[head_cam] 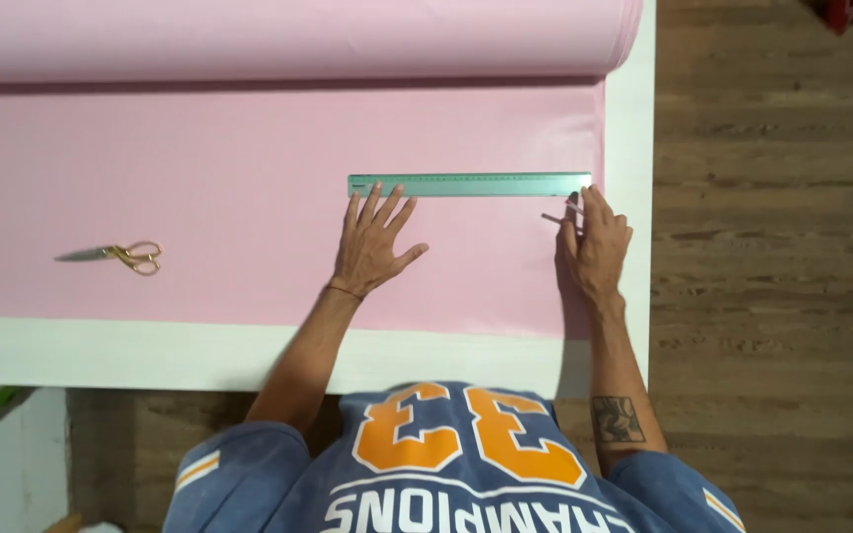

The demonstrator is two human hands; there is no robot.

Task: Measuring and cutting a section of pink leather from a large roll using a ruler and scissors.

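One green ruler [469,185] lies flat on the pink fabric [199,197], running side to side, its right end close to the fabric's right edge. Two hands work at it. The left hand [372,247] is spread wide and flat on the fabric, its fingertips [375,197] touching the ruler's lower edge near the left end, holding nothing. The right hand [596,247] sits by the ruler's right end, fingers drawn narrow around one thin stick-like marker [560,219] whose kind is too small to tell; its tip points left, just below the ruler. The fabric is a single sheet, unrolled toward the person from one thick pink roll [298,39] lying along the far side. One pair of scissors [116,257] with gold handles rests closed on the fabric, well apart to the left of both hands. All of this lies on one white table [150,355], whose bare border shows along the near edge and the right side. Beyond the table, on the right, is a wooden plank floor [772,247]. The person wears a blue jersey [446,464] with orange and white print.
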